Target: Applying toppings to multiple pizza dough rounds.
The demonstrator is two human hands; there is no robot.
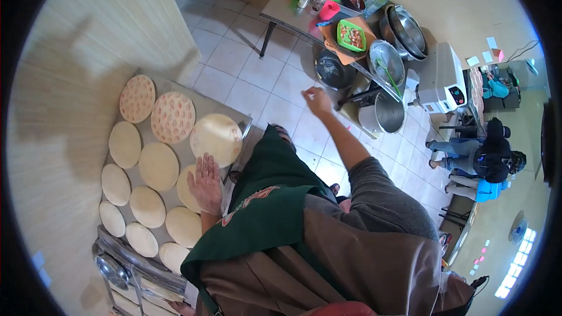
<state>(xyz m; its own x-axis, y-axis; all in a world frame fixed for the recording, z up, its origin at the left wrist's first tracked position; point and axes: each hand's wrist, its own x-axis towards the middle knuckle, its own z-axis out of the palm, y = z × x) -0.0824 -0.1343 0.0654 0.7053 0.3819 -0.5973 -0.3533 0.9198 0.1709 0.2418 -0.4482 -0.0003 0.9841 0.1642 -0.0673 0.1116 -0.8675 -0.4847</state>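
Observation:
My left hand [206,184], palm up with fingers apart and whitish smears, is beside or over a dough round [186,188], holding nothing. Just above its fingertips lies a larger dough round [215,138] with a few reddish pieces near its edge. Two dough rounds [173,116] farther left are dotted with many such pieces. Plain dough rounds [147,206] lie in rows on the grey work surface [186,90]. My right hand [319,102] is raised over the tiled floor with fingers curled; whether anything small is between them cannot be told.
A side table [287,11] bears a green tray of chopped pieces [351,35], steel bowls [406,30] and bottles. Beneath are a black basin [334,70] and a large metal pot [386,114]. A co-worker's hand [182,307] shows lower left; other people [487,153] are at far right.

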